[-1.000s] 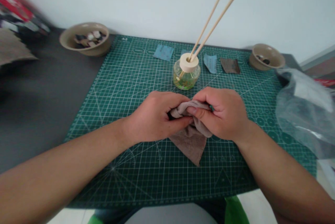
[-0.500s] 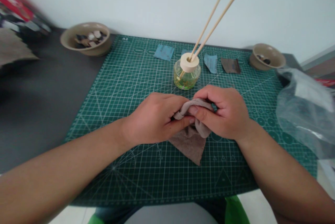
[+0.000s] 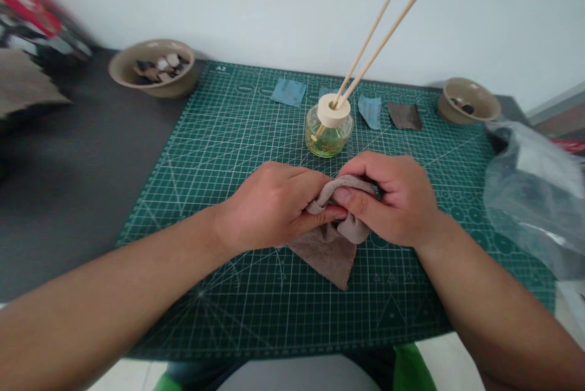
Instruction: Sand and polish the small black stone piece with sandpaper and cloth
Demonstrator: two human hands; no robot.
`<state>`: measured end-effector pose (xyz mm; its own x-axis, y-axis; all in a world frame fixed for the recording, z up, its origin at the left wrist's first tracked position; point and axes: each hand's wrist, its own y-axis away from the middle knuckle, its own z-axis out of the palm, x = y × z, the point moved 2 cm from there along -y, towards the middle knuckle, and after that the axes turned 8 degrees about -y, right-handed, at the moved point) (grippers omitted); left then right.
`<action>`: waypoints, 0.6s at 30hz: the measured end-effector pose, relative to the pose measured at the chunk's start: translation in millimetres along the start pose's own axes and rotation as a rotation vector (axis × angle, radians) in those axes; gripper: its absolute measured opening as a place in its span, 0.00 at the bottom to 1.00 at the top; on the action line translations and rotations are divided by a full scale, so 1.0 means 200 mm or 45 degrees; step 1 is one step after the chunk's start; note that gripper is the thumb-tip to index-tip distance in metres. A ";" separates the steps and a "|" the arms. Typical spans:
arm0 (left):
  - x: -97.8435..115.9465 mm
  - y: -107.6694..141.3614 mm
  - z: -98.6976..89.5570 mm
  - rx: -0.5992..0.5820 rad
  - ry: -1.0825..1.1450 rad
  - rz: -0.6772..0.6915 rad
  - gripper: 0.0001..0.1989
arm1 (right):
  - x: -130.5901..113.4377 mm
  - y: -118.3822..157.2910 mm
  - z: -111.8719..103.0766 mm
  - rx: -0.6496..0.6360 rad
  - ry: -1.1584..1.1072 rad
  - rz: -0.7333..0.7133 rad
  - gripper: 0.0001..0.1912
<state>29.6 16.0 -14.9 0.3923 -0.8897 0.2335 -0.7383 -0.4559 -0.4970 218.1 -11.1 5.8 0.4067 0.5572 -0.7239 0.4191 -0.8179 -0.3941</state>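
Evidently mid-fold, the left hand (image 3: 267,208) and right hand (image 3: 393,199) pinched a brown cloth (image 3: 326,255) between curled fingers (image 3: 361,201), at 6 o'clock from a glass reed diffuser (image 3: 329,138); freeing it called for loosening that pinch.

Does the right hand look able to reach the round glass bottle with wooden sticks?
Probably yes: only green cutting mat lies between the right hand and the round glass bottle, though the hand grips a brown cloth it would likely release first.
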 end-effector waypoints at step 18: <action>0.02 -0.01 -0.04 -0.067 0.030 0.045 0.22 | -0.01 -0.01 0.00 -0.057 -0.205 0.087 0.08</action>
<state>28.0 13.9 -7.0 0.3531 -0.9052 0.2366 -0.7794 -0.4245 -0.4608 217.2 -10.2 7.7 0.3021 0.4673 -0.8309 0.4317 -0.8442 -0.3178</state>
